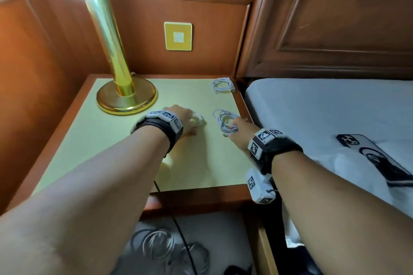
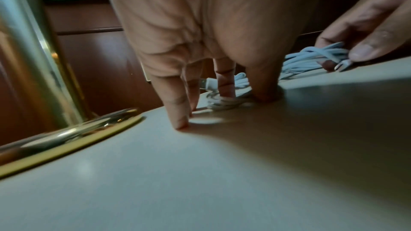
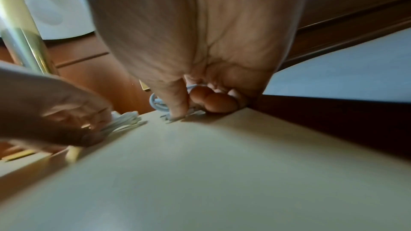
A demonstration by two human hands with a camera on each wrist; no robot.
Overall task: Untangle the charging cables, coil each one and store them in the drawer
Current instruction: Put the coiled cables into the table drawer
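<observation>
Left hand [image 1: 184,118] is reaching down over a coiled white cable [image 1: 197,118] on the tabletop [image 1: 111,140], near the lamp base [image 1: 126,97]; its fingers [image 2: 177,111] are spreading straight, tips touching the surface around the coil. Right hand [image 1: 242,133] is gripping a second coil [image 1: 225,121] near the tabletop's right edge, fingers [image 3: 177,101] curling and clamping on its strands. A third coil [image 1: 223,85] is lying at the far right corner. More cables [image 1: 161,245] are lying in the open drawer [image 1: 263,252] below.
</observation>
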